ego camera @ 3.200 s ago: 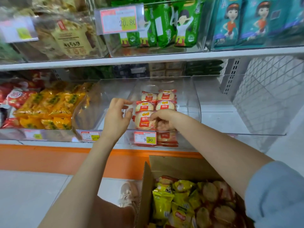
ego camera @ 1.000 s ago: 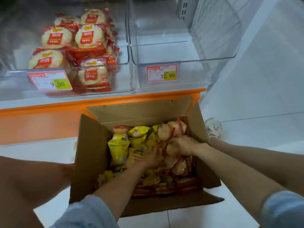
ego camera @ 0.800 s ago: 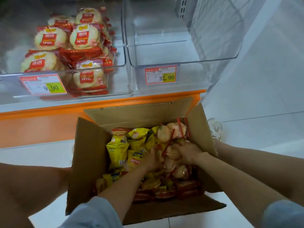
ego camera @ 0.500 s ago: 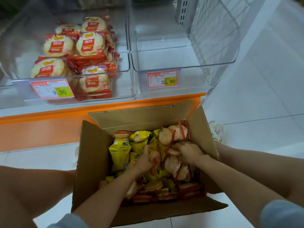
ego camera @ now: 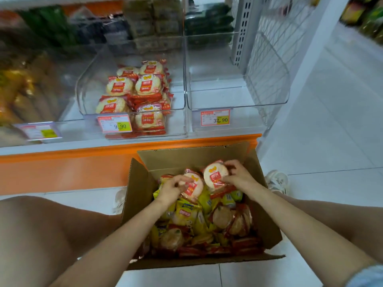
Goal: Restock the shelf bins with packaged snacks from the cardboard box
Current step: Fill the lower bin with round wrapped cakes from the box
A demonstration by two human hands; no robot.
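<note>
floor (ego camera: pixel 331 141): cardboard box (ego camera: pixel 136 189) | shelf (ego camera: pixel 51 150): clear bins (ego camera: pixel 87 96) side by side

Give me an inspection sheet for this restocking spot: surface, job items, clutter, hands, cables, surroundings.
Surface: white tiled floor; cardboard box stands on it, flaps open.
Job's things: box holds cracker packs mixed with yellow snack bags; 9.90 bin part filled with stacked packs.
Clutter: nothing seen.
Grippers: left hand grips the left cracker pack; right hand grips the right cracker pack; both over the box.
Cables: nothing seen.
Surroundings: orange shelf base, wire mesh panel, 32.90 bin.
</note>
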